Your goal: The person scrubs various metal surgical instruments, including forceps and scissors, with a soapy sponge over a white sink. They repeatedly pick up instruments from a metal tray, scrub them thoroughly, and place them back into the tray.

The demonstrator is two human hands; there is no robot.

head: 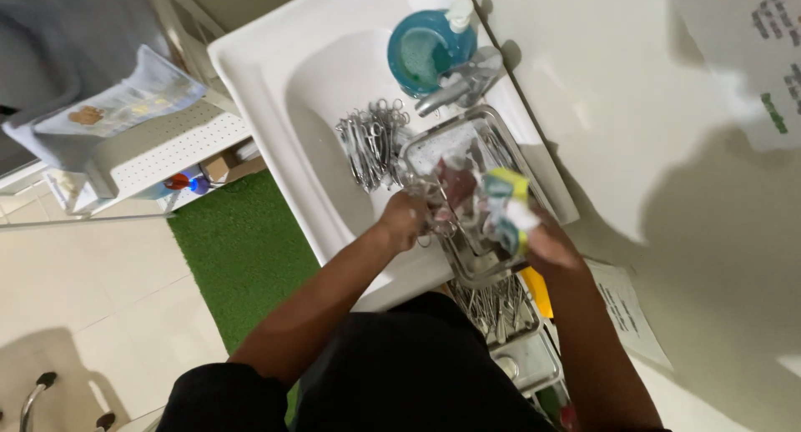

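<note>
Left grip [403, 221] closed round the ring handles of a metal instrument [440, 223], fist tight, knuckles up, at the near left corner of the steel tray [501, 140]. Instrument looks like scissors or a clamp; blurred, cannot say which. Its long axis runs from the fist to the right and a little away, across the tray toward the other hand.

Right grip [546, 247] curled on a sponge [507, 207], yellow face with a green edge and a pale end, held over the tray's near right part. Sponge sits at the working end of the instrument; touching or just above it, blur hides which. So the tool lies between the two hands: handles left, tip right, sponge to the right of the tip.

Tray stands tilted on the right rim of the white sink [275, 73], partly over the basin. Something dark red shows in the tray beside the sponge, unclear.

Loose heap of instruments [373, 140] lies in the basin, just left of the tray, beyond the left fist; left hand is the nearer to it. Second tray [501, 307] of instruments sits below, near the right forearm. Blue bowl [425, 48] and tap [463, 77] at the far end of the sink. Green mat [242, 248] on the floor, left.
</note>
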